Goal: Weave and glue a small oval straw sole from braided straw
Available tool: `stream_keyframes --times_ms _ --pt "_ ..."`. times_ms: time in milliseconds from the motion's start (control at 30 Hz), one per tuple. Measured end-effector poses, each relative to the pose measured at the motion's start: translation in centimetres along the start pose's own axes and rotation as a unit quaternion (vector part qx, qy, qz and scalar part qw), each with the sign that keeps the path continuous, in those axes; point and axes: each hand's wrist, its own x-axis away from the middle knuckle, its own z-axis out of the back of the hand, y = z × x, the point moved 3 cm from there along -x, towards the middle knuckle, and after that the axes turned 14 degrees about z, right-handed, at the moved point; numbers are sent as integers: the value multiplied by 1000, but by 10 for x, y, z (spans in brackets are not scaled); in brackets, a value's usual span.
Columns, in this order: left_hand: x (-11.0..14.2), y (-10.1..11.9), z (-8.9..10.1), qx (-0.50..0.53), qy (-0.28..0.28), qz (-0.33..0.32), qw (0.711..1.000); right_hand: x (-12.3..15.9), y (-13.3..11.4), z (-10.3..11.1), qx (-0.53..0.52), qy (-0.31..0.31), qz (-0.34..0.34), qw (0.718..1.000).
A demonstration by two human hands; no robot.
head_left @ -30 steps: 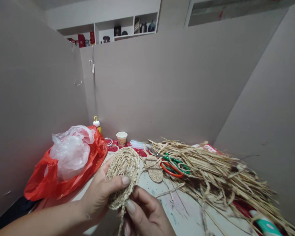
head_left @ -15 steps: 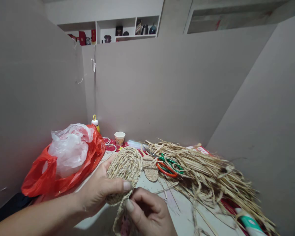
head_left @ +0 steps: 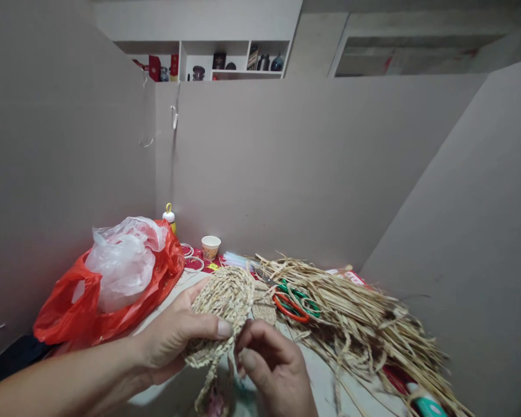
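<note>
Left hand (head_left: 178,333): clamped on the oval straw mat (head_left: 223,295); its thumb presses flat on top near the low right edge, and the other fingers go behind
Right hand (head_left: 275,365): just beside the mat's low right edge; thumb and pointing finger are bent close to each other; a thin strand (head_left: 231,362) hangs by the fingertips, but I cannot tell if they pinch it
Straw mat: up in front of the person, over the table (head_left: 323,370); it is made of rows of twisted straw, round and round
Braid (head_left: 207,385): hangs down from the bottom of the mat, in a loose bend
Small mat (head_left: 264,307): lies behind the big one, partly hidden by it
Scissors (head_left: 298,318): red and green handles, just right of the small mat; they lie at the near side of the straw pile (head_left: 356,313)
Straw pile: long, dry and messy, spread over the right side of the table
Tube (head_left: 429,405): green and white, at the bottom right, next to the straw
Bags: a red bag (head_left: 72,310) on the left, with a see-through bag (head_left: 128,260) bunched in it
Back of table: bottle (head_left: 169,218) with a yellow loop, white rings (head_left: 193,258), paper cup (head_left: 211,250); the cup stands upright
</note>
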Motion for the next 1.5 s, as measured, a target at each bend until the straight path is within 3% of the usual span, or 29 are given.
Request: stream_keyframes --times_ms 133,267,567,867,1033,1200,1333,1500 --pt "-2 -3 -2 -9 -6 -8 1000 4 -4 -1 -44 86 -105 990" --pt "-3 -4 -2 -14 -11 -15 1000 5 -10 -9 -83 100 -162 978" --pt "3 -1 -4 -36 37 -31 998 3 -14 -16 -181 115 -236 948" --pt "4 -1 -4 -45 67 -62 995 3 -11 -22 -231 112 -253 933" --pt "7 -2 -7 -28 48 -62 997 2 -7 -23 -262 57 -260 928" --pt "8 -1 -8 -14 28 -81 996 3 -7 -16 -237 -3 -231 944" --pt "7 -1 -7 -17 22 -82 996 -2 -8 -5 -204 71 -179 960" --pt "5 -6 -6 -50 10 -65 997 -3 -5 -5 -219 116 -199 948"
